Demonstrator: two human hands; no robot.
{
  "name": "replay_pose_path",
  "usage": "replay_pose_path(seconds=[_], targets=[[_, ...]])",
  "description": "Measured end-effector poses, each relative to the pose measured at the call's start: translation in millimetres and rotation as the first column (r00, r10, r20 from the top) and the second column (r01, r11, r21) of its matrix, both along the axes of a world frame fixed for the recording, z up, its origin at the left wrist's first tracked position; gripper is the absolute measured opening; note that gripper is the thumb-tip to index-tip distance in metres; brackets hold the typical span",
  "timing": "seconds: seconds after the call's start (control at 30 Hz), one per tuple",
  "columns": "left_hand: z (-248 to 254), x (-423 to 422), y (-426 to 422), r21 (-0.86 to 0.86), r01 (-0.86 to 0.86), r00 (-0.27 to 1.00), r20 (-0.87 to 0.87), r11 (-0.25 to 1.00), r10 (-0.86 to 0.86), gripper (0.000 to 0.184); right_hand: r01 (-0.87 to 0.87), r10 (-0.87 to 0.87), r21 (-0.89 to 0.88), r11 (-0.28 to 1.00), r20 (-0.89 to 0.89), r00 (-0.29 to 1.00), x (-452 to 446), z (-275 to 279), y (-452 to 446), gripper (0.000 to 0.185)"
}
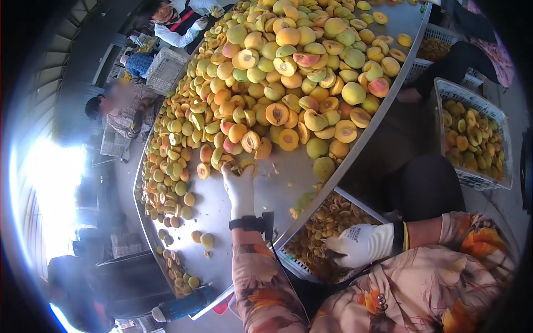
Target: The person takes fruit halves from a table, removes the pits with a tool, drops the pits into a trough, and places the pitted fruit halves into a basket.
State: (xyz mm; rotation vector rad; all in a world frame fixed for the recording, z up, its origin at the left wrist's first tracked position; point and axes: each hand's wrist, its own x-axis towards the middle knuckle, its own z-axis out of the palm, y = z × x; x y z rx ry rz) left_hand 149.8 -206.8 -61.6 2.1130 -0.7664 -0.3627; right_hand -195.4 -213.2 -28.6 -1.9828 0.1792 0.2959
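Note:
My left hand (239,187), in a white glove, reaches onto the metal table (216,222) at the near edge of a big heap of halved and whole yellow-green fruit (277,72). Its fingertips touch fruit halves there; whether they grip one is hard to make out. Over a crate of brown pits (316,227) below the table's edge is my right hand (358,244), also gloved. Its fingers are partly spread and point down toward the pits, and no fruit shows in it.
A crate of fruit halves (472,136) stands on the floor at the right. Several people are around the table, one person (130,108) at the left and another (180,25) at the top. A raised metal rim (388,102) runs along the table's right side.

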Motion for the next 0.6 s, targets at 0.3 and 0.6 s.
replay_pose_path(seconds=[0.3,0.6], targets=[[56,-162,149,-0.491,-0.098,0.859,-0.481,0.866,-0.176,0.035,0.334,-0.342,0.104,0.937,0.468,0.815,10,6,50,0.030],[111,-252,194,-0.640,-0.207,0.846,-0.497,0.740,-0.193,0.044,0.321,-0.188,-0.046,0.946,0.727,0.660,-13,31,97,0.016]])
